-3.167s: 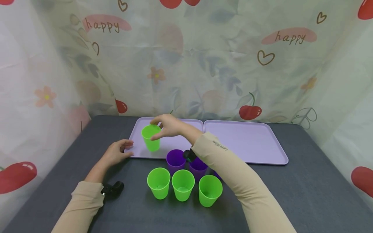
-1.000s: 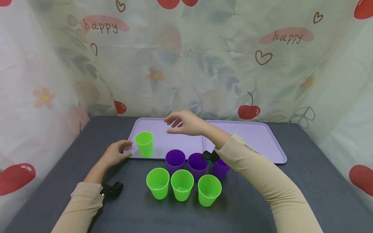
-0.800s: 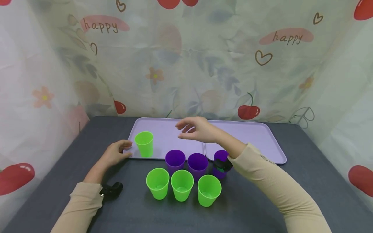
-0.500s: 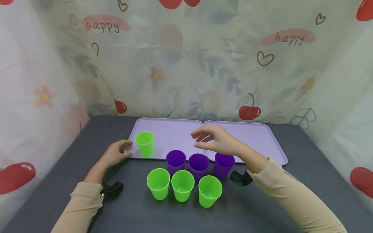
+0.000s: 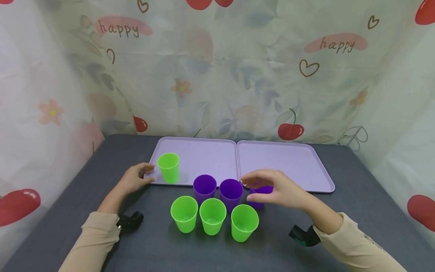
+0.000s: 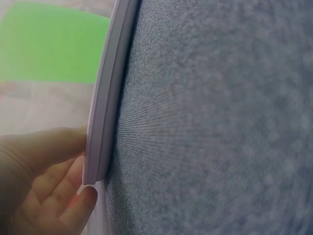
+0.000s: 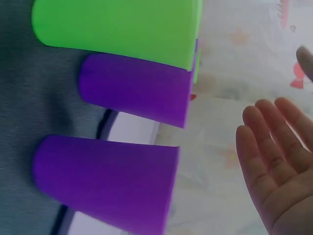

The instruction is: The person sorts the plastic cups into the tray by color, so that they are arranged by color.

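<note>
My left hand (image 5: 136, 179) rests at the front left corner of the left lilac tray (image 5: 204, 162). In the left wrist view, its thumb (image 6: 54, 147) touches the tray's rim, with loosely bent fingers around the corner. On that tray, near this hand, stands an upright green cup (image 5: 168, 168). My right hand (image 5: 282, 190) hovers over the rightmost purple cup (image 5: 258, 205), partly hiding it, thumb and fingers spread with nothing between them. Two more purple cups, left (image 5: 205, 189) and middle (image 5: 231, 194), stand beside it. In front are three green cups, left (image 5: 185, 217), middle (image 5: 213, 221) and right (image 5: 242, 226).
A second lilac tray (image 5: 278, 162) lies against the first one's right side, with no cup on it. Both lie on a dark grey table (image 5: 374, 226). A patterned curtain (image 5: 221, 75) encloses the back and sides. Each wrist carries a black camera mount.
The right hand let go of the green cup, which now stands at the left tray's front left. It then moved right and toward the viewer, over the rightmost purple cup. The left hand stayed put.
</note>
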Demonstrator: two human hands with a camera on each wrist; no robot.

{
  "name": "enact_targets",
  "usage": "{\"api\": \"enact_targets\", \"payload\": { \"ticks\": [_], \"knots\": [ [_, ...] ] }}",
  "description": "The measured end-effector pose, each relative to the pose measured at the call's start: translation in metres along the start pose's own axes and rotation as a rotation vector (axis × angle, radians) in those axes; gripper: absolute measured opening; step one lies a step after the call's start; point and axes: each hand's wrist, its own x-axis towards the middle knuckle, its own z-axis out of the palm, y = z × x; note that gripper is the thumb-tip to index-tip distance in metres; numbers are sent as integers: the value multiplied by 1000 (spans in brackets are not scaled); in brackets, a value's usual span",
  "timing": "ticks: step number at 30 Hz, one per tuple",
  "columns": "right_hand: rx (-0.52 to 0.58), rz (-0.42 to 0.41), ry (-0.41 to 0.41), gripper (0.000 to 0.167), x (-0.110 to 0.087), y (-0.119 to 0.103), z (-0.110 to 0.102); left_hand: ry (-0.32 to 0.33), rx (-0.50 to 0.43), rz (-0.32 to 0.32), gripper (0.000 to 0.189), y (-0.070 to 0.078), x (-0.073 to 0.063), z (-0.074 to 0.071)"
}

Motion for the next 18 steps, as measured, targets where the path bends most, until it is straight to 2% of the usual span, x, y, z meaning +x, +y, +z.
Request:
{"api": "enact_targets", "payload": {
  "ticks": [8,18],
  "knots": [
    [41,-47,-50,48,-19,13,10,-2,3,-7,42,-2,2,1],
    [84,-126,-112,60,-23,22,23,5,0,-6,42,-5,3,1]
  ]
}}
